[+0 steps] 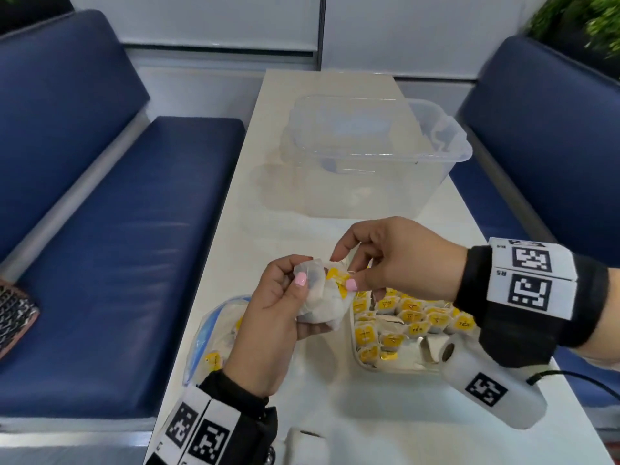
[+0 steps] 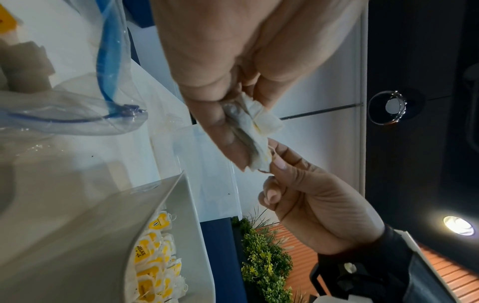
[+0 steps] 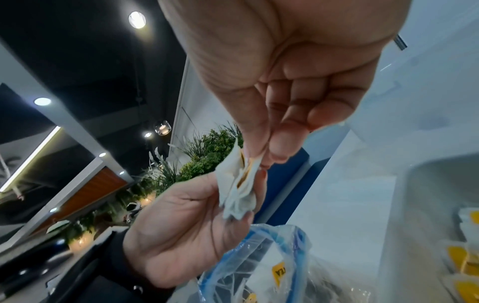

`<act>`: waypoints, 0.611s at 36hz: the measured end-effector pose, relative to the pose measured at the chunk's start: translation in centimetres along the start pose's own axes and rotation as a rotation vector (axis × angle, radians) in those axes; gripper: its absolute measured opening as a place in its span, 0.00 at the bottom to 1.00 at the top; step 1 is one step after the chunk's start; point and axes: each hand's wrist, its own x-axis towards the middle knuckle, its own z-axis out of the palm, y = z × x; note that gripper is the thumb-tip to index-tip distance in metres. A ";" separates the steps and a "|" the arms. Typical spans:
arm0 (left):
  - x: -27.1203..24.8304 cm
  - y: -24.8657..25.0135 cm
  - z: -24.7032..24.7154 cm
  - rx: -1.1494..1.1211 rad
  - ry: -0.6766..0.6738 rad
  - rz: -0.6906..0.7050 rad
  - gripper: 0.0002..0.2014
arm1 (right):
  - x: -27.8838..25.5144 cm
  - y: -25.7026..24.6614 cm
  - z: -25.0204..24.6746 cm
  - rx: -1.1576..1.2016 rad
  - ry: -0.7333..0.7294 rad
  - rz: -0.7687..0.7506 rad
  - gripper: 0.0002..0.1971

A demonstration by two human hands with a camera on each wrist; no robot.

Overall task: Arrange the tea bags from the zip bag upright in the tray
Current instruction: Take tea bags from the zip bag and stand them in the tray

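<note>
My left hand (image 1: 285, 297) holds a bunch of white tea bags (image 1: 322, 300) with yellow tags above the table, fingers curled round them. My right hand (image 1: 362, 266) pinches the top of one tea bag in that bunch between thumb and forefinger. The same bunch of tea bags (image 2: 255, 131) shows in the left wrist view, and as tea bags (image 3: 239, 184) in the right wrist view. The white tray (image 1: 396, 365) lies below the right hand, with several yellow-tagged tea bags (image 1: 412, 318) standing in it. The clear zip bag (image 1: 214, 333) with a blue seal lies left of the tray under my left wrist, tea bags still inside.
A large clear plastic tub (image 1: 369, 152) stands on the far half of the white table (image 1: 318, 414). Blue benches (image 1: 117, 246) run along both sides. A patterned object (image 1: 15, 317) lies on the left bench. A plant (image 1: 587, 25) is at the far right.
</note>
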 end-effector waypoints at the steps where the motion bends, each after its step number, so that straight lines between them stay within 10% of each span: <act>1: 0.0 0.0 0.1 -0.003 0.012 -0.008 0.10 | 0.0 -0.1 -0.1 0.004 -0.005 0.002 0.13; 22: 0.2 0.5 -0.2 -0.196 0.160 -0.112 0.19 | -0.5 -1.3 -0.3 0.148 0.084 -0.069 0.14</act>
